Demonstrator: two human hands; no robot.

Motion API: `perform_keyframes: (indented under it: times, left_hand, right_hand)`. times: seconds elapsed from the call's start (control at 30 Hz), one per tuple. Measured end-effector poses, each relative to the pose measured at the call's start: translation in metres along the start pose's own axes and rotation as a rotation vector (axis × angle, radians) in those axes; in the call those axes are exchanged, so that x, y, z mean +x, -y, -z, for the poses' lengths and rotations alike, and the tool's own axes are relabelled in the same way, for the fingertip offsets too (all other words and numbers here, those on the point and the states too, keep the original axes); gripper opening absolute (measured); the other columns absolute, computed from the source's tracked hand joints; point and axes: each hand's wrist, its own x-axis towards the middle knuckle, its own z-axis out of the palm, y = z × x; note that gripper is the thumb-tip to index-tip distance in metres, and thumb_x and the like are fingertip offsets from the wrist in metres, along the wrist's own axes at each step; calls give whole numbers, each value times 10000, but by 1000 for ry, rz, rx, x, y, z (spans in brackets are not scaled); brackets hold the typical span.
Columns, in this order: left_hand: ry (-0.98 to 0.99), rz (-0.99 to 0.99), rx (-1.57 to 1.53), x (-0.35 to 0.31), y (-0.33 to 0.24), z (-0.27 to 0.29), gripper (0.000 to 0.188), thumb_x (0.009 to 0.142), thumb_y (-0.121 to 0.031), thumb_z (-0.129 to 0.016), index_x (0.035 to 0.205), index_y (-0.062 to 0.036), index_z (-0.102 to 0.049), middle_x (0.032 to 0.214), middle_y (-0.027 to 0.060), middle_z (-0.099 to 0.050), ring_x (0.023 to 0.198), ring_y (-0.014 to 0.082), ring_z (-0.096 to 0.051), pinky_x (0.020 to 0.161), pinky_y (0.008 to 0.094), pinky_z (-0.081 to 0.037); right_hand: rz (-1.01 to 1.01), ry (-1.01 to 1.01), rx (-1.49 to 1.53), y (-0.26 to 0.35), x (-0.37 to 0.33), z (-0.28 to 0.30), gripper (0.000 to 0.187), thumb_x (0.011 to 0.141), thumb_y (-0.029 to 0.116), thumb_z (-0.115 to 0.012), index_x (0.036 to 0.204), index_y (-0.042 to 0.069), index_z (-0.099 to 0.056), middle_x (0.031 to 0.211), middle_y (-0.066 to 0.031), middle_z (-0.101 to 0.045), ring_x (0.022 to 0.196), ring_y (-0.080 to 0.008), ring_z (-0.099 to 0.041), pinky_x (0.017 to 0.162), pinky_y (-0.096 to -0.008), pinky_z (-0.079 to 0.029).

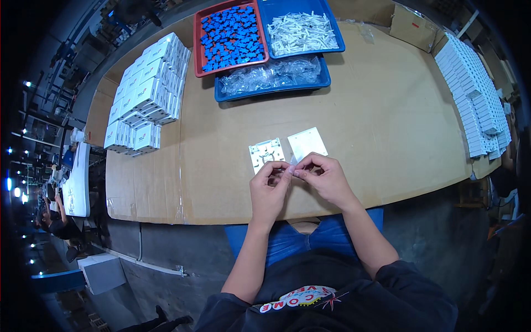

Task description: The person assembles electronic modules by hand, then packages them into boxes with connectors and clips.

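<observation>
My left hand [269,188] and my right hand [327,178] meet fingertip to fingertip over the near part of the table. Both are closed in a pinch. A small, pale, see-through bit shows at the fingertips, too small to name. Just beyond my left hand lies a white plastic housing [266,151] with moulded ribs and a round shape inside, its near part covered by the fingers. Beside it, beyond my right hand, a flat white square cover [307,142] lies on the table, its near edge partly hidden.
The table is topped with brown cardboard [387,122]. Stacked white boxes [145,91] stand left; rows of white pieces [475,94] stand right. At the back are a red tray [197,50] of blue parts, a blue tray [338,41] of white parts and another blue tray [271,95] holding clear bags.
</observation>
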Motion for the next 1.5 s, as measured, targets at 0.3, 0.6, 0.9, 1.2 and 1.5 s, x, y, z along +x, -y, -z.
perform_keyframes:
  times: [0.3, 0.6, 0.9, 1.2, 1.5]
  left_hand:
    - [-29, -305, 280, -4, 0, -10, 135, 919, -66, -779, 945, 15, -674, 890, 69, -679, 729, 119, -661, 683, 262, -532]
    - [-25, 180, -370, -4, 5, -6, 267, 1103, -254, -603, 996, -18, -665, 857, 32, -673, 687, 83, -612, 630, 253, -529]
    - [-27, 114, -402, -4, 9, 0, 215, 1053, -189, -694, 1093, 17, -735, 840, 8, -678, 677, 58, -590, 595, 230, -512]
    - [-89, 18, 24, 1, 18, 22, 388, 888, -247, -869, 1173, -13, -752, 1023, 45, -711, 900, 120, -653, 759, 304, -535]
    - [170, -528, 635, -1, -15, 20, 524, 699, -264, -943, 1160, -91, -766, 1135, 66, -722, 1129, 259, -646, 1009, 399, -451]
  right_hand:
    - [314, -304, -263, 2, -3, -19, 123, 919, -13, -739, 1033, -35, -698, 964, -136, -715, 760, -184, -730, 646, -297, -616]
    - [472, -182, -208, 5, -4, -13, 184, 900, -81, -705, 1070, -19, -736, 1141, -118, -692, 983, -194, -726, 770, -305, -634]
    - [-90, 82, 365, -2, -1, -7, 145, 974, -41, -667, 1118, -47, -669, 1056, -128, -718, 891, -150, -723, 733, -294, -617]
    - [-213, 196, 273, 5, 0, 13, 127, 1039, 65, -642, 1085, -40, -695, 849, -78, -738, 676, -104, -678, 616, -257, -559]
    - [-77, 149, 2, 4, -4, 8, 144, 1007, 123, -705, 1048, -8, -747, 782, -12, -714, 703, -51, -627, 643, -229, -493]
